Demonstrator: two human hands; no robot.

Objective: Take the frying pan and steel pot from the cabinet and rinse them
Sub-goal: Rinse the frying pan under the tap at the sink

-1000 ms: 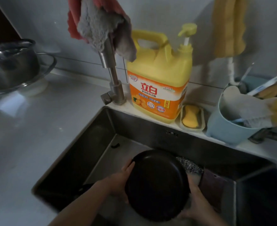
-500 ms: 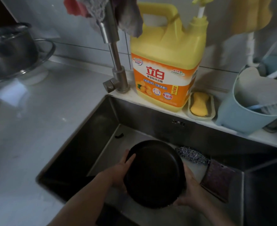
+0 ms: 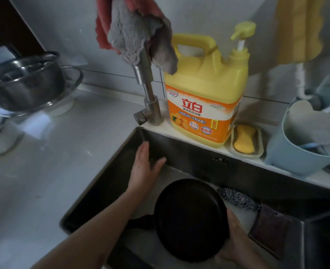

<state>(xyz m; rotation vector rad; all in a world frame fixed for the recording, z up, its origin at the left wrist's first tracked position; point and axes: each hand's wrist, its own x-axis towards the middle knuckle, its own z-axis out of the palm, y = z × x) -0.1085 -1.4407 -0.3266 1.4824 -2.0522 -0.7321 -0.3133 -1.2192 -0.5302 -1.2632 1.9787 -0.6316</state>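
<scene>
The black frying pan [image 3: 189, 220] is tilted up inside the steel sink [image 3: 106, 181], its dark handle pointing left under my forearm. My right hand [image 3: 236, 243] grips the pan's right rim. My left hand [image 3: 144, 167] is off the pan, raised over the sink's far left corner with fingers spread and nothing in it. The steel pot [image 3: 24, 82] stands on the counter at the far left, on a round wire stand.
The tap [image 3: 146, 90] rises behind the sink with grey and red cloths [image 3: 129, 33] draped over it. A yellow detergent jug [image 3: 205, 94], soap dish [image 3: 245, 140] and blue tub [image 3: 300, 152] line the ledge. A steel scourer [image 3: 238, 199] and brown pad [image 3: 269, 232] lie in the sink.
My left hand has let go of the pan's left rim and moved up toward the sink's far left corner, below the tap. My right hand still holds the pan.
</scene>
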